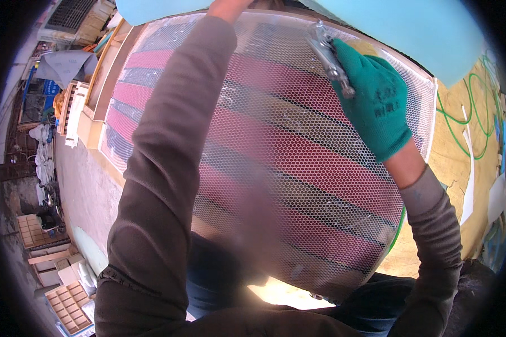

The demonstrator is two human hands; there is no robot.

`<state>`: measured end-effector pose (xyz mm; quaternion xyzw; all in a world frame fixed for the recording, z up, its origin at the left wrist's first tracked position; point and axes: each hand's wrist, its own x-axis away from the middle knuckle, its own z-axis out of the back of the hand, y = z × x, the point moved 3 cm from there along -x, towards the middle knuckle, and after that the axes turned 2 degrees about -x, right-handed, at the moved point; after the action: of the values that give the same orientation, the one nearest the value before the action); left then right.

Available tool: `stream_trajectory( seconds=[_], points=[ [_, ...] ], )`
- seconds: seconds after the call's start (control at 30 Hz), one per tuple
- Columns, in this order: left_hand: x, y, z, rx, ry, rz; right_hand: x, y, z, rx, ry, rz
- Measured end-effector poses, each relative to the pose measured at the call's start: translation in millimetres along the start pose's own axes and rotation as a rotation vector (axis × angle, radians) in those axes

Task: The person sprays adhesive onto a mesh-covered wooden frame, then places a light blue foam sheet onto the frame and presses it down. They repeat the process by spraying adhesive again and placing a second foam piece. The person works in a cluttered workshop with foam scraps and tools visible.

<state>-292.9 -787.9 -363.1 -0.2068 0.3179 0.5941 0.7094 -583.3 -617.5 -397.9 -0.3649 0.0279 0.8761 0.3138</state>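
Mesh-covered frame [298, 168], left hand [227, 8] mostly cut off

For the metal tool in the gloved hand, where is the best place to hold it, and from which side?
Best taken by the lower handle end of the metal tool, where the green-gloved right hand already wraps it from the right. The tool lies slanted over the mesh-covered panel, with its head up and left, so the handle end points toward that hand.

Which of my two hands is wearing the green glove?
The right hand, gripping the metal tool over the mesh panel; the left hand shows no glove.
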Motion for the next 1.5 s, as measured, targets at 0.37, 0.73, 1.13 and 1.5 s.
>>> stream_trajectory(
  seconds=[0.37,0.73,1.13,1.5],
  points=[
    [7,9,8,0.002,-0.046,0.049,-30,9,-45,0.229,-0.033,0.039],
    [9,12,5,0.024,-0.075,0.042,-29,5,-36,0.109,0.134,0.119],
    [9,14,3,0.035,-0.105,0.04,-38,-6,-51,0.057,0.1,0.074],
    [14,15,-1,0.062,-0.133,0.034,-29,-2,-35,0.215,0.016,0.032]
  ],
)
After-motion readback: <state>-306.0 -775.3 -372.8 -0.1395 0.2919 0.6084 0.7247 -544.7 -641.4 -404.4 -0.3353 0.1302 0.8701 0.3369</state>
